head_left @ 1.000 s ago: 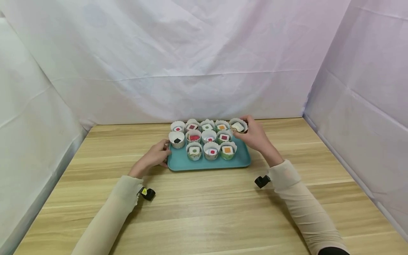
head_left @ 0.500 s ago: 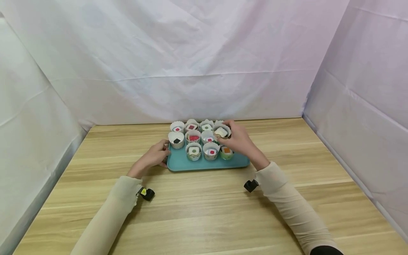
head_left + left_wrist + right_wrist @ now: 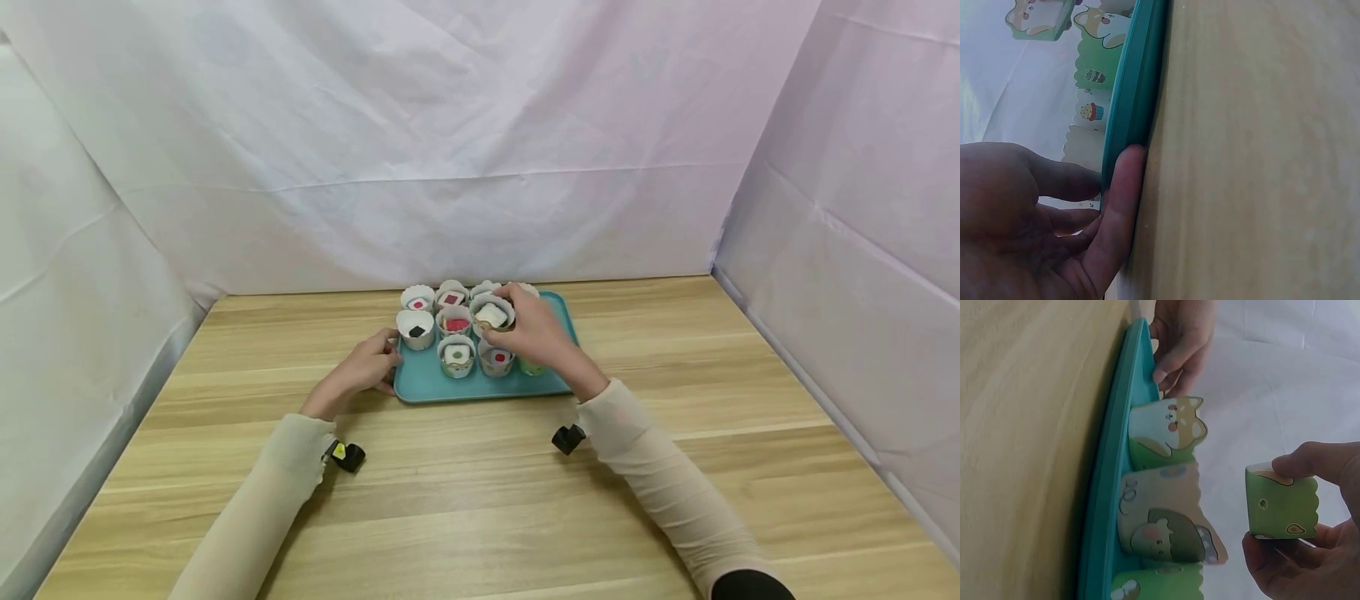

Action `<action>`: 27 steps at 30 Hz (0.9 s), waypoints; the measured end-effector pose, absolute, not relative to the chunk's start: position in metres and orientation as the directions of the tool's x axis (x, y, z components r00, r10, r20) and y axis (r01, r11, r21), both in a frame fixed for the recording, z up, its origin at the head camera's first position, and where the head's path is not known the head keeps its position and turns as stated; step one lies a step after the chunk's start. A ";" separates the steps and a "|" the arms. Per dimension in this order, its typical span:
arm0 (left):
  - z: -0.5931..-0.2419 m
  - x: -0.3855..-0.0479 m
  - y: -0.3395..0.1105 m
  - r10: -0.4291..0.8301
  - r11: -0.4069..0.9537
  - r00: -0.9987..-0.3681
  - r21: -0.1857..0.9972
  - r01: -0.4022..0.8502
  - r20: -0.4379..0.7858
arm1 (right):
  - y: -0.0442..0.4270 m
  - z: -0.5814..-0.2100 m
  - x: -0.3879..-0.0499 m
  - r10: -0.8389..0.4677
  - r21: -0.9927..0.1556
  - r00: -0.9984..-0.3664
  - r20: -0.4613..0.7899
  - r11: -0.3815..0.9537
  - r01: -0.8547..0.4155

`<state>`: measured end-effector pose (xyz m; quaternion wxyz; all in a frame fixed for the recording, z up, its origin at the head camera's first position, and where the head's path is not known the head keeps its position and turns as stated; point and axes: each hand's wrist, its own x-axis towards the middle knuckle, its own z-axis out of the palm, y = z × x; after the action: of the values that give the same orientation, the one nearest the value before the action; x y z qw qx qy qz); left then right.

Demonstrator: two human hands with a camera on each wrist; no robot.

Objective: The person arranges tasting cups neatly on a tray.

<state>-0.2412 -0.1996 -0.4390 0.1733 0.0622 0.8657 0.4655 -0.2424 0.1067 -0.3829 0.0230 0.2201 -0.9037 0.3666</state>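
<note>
My right hand (image 3: 534,331) holds a paper cupcake cup (image 3: 492,313), with a white piece inside, above the middle of the cups. In the right wrist view this cup (image 3: 1282,503) shows a green side, pinched between thumb and fingers, apart from the cups below. My left hand (image 3: 365,363) grips the left edge of the teal tray (image 3: 420,388); in the left wrist view its fingers (image 3: 1124,181) lie along the rim and outer wall. Cups stand in rows on the tray, among them one with a black piece (image 3: 416,329) and one with a red piece (image 3: 454,322).
The tray lies on a wood-grain table (image 3: 465,500) near its back edge. A white cloth (image 3: 450,150) hangs behind and along both sides. Small black cameras (image 3: 568,439) sit at both wrists. My right hand hides some cups at the tray's right.
My right hand has carried the cup leftward, from the tray's back right corner to above the middle cups. My left hand stays at the tray's left edge.
</note>
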 end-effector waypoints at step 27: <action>-0.438 -0.240 -0.200 0.279 0.539 -0.930 0.841 -0.056 -0.241 | 0.037 -0.396 -0.230 -0.490 -0.666 -0.855 0.171 0.582 -0.467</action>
<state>-0.2395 -0.1996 -0.4384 0.1760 0.0648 0.8592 0.4759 -0.2298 0.0375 -0.3956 -0.0158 0.2688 -0.8894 0.3695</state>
